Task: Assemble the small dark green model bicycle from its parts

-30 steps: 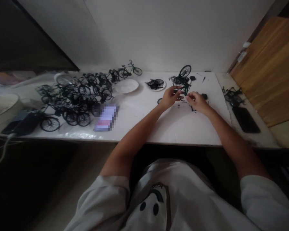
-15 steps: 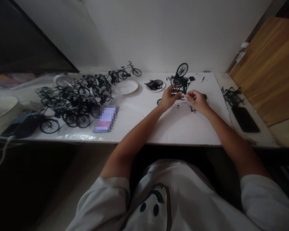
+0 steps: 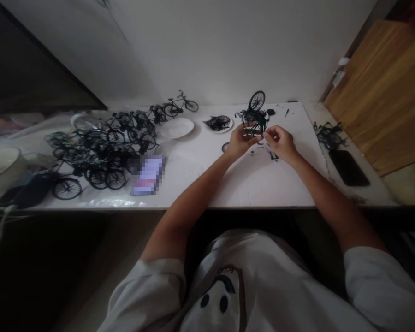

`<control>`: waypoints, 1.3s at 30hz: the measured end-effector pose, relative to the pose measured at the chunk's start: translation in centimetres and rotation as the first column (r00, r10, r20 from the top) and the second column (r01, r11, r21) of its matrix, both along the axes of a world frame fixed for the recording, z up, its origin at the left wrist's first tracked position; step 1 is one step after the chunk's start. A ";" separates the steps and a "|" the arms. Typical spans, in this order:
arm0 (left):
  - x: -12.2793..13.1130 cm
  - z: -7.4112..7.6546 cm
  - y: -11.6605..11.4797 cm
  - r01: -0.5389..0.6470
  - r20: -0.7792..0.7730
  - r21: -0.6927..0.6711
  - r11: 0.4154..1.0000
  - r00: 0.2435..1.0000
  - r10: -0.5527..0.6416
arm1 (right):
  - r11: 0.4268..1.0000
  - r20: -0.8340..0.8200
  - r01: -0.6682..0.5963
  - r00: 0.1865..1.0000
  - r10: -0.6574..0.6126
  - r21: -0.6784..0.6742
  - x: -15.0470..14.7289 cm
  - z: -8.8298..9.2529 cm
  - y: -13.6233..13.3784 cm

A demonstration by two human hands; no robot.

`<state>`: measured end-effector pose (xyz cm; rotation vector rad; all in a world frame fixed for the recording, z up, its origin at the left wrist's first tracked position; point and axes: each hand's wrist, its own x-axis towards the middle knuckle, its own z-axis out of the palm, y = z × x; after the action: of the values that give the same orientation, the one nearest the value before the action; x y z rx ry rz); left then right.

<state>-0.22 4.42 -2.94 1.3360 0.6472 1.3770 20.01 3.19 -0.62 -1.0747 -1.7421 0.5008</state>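
My left hand is closed around a dark green miniature bicycle frame, raised over the white tabletop. Close beside it, my right hand pinches with thumb and forefinger at the frame's near end. Whether a small part sits in that pinch is too fine to make out. Behind the hands a spoked bicycle wheel stands up among dark parts that overlap the frame in view. Small loose parts lie below my right hand, and another wheel is partly hidden by my left hand.
Several miniature bicycles crowd the table's left side. A pale plate and a smaller plate with dark bicycle parts lie mid-table. A lit phone is near the front edge, a dark phone at right, beside a wooden panel.
The whole view has shifted slightly. Both hands stay at the bicycle frame, with the right hand's fingers a little differently placed.
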 end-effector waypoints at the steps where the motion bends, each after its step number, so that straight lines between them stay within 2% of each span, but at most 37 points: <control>1: 0.0 0.0 0.0 0.001 0.011 -0.005 1.000 1.000 -0.001 | 1.000 -0.008 0.001 1.000 -0.001 0.002 0.0 0.0 0.0; 9: -0.2 0.5 -0.3 -0.043 0.041 -0.081 0.996 0.998 0.046 | 0.999 -0.093 -0.026 0.995 0.024 -0.020 -0.1 0.2 -0.1; 18: -0.5 -0.2 0.3 -0.019 0.051 -0.026 0.999 0.999 0.020 | 0.990 -0.224 -0.106 0.971 0.082 -0.096 -0.4 -0.1 0.3; 29: -0.7 -0.1 0.1 -0.007 0.027 -0.016 1.000 1.000 0.007 | 0.947 -0.348 -0.182 0.934 0.083 -0.264 -0.4 0.4 0.0; 34: -0.7 -0.3 0.4 -0.009 0.017 -0.015 1.000 1.000 0.009 | 0.925 -0.416 -0.254 0.901 0.121 -0.282 -0.3 0.6 -0.2; 39: -0.5 -0.4 0.6 -0.010 0.012 -0.003 1.000 1.000 0.010 | 0.916 -0.437 -0.257 0.894 0.104 -0.309 -0.4 0.6 -0.3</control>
<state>-0.70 5.01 -3.33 1.3227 0.6482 1.3906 19.60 2.89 0.01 -0.9638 -1.4053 1.1212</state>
